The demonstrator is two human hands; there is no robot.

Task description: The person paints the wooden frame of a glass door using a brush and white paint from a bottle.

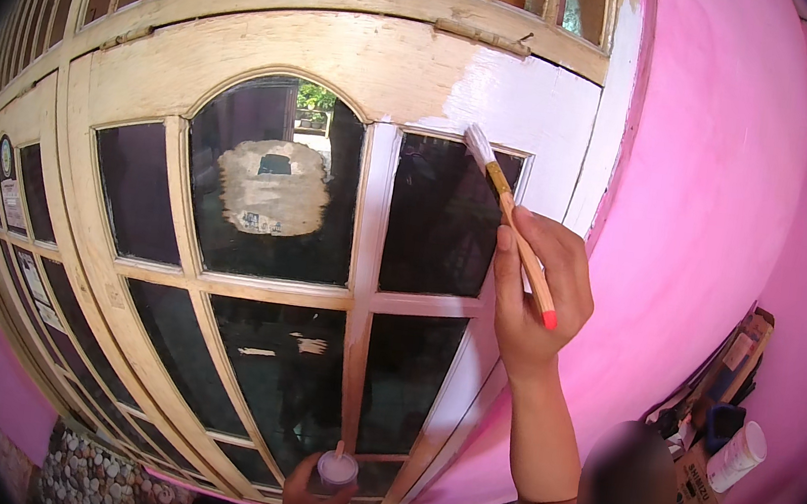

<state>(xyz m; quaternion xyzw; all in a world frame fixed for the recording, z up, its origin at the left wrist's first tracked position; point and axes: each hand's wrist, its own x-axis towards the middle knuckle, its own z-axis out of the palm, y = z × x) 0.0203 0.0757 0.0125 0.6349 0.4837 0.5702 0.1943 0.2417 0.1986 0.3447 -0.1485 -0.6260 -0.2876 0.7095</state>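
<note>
My right hand (543, 293) is closed round the wooden handle of a paintbrush (512, 215) with a red tip at its lower end. The pale, paint-covered bristles touch the frame of a wooden door (277, 49) just above the upper right glass pane (442, 217). White paint (531, 97) covers the door's upper right corner and right side; farther left the wood is bare and yellowish. Low in front of the door, my left hand (316, 496) grips a small cup of whitish paint (337, 468). A thin stick stands up at the cup's rim.
Pink wall (709, 187) runs along the door's right side. A cardboard box (695, 484), a white tub (736, 457) and other items stand at the lower right. Pebble-patterned floor (118, 488) lies below. Peeling paper remnants (271, 187) stick to the arched glass.
</note>
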